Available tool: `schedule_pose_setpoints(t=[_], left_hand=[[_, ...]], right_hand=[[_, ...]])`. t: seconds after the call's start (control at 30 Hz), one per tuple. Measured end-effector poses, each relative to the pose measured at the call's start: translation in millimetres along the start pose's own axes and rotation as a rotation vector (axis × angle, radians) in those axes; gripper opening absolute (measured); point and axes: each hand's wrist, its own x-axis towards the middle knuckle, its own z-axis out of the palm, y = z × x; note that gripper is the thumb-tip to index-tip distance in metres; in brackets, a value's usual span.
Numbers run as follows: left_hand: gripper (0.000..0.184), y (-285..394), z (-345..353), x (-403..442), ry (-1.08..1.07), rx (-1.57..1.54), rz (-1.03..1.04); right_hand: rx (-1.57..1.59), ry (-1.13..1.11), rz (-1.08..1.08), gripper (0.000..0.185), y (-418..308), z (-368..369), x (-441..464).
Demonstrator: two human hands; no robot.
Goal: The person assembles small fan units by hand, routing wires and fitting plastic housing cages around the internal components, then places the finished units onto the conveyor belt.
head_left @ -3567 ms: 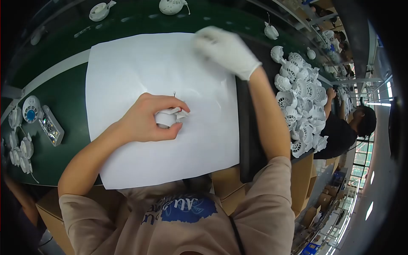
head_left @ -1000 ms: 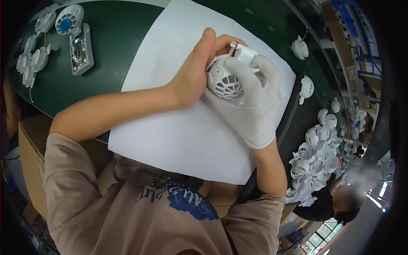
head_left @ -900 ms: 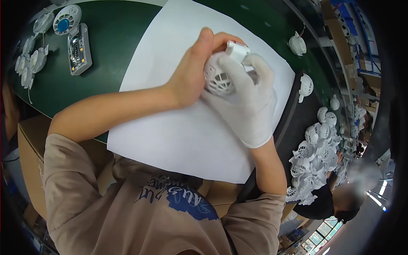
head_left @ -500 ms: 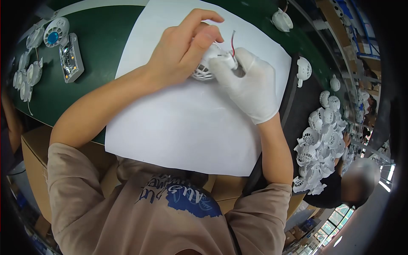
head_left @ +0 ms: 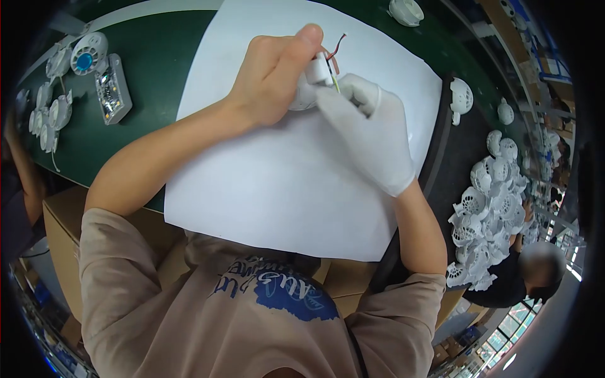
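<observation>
Over the upper part of a white sheet (head_left: 283,183), my bare left hand (head_left: 272,75) is wrapped round a white plastic housing (head_left: 304,96), mostly covered by the fingers. A small white block (head_left: 319,69) stands out at its top, beside my left thumb. A thin dark and red wire (head_left: 336,49) with a light tip rises from it, and a yellowish wire (head_left: 336,83) runs down toward my right fingers. My gloved right hand (head_left: 373,129) is closed at the housing's right side, its fingertips by the yellowish wire; what they pinch is too small to tell.
Many white slotted shells (head_left: 488,214) are heaped at the right, near a co-worker in black (head_left: 507,280). Single white housings (head_left: 461,97) lie at the upper right. On the green table (head_left: 154,69) at the left are a clear-cased device (head_left: 112,91), a blue-centred part (head_left: 86,58) and several white discs.
The housing, earlier with its slotted side showing, is now turned and mostly hidden in my left hand. The wires have come into view, and my right fingers have shifted beside them.
</observation>
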Motion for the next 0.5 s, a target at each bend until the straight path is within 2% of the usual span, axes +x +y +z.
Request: schedule_pose_setpoints(t=[0.07, 0.1, 0.13, 0.2, 0.23, 0.33, 0.4, 0.5], left_hand=[[0.059, 5, -3, 2, 0.054, -0.1, -0.229], [0.059, 8, -4, 2, 0.058, -0.098, -0.232], [0.064, 11, -4, 2, 0.043, -0.184, -0.337], [0.075, 16, -1, 3, 0.003, -0.357, -0.546], [0.075, 14, 0, 2, -0.001, -0.358, -0.551], [0.065, 1, 2, -2, -0.042, -0.212, -0.33], [0.063, 1, 2, -3, -0.047, -0.193, -0.292], [0.06, 3, 0, -4, -0.07, -0.161, -0.209]], right_hand=[[0.086, -0.033, 0.021, 0.031, -2, 0, -1], [0.165, -0.058, 0.053, 0.031, -3, -1, -3], [0.242, -0.081, 0.087, 0.032, -2, -2, -3], [0.231, -0.085, 0.089, 0.032, 0, -3, -2], [0.219, -0.089, 0.09, 0.032, 1, -3, -2], [0.174, -0.086, 0.069, 0.031, 5, -4, -2], [0.105, -0.071, 0.028, 0.029, 8, -4, -1], [0.263, -0.085, 0.05, 0.022, 10, -11, 7]])
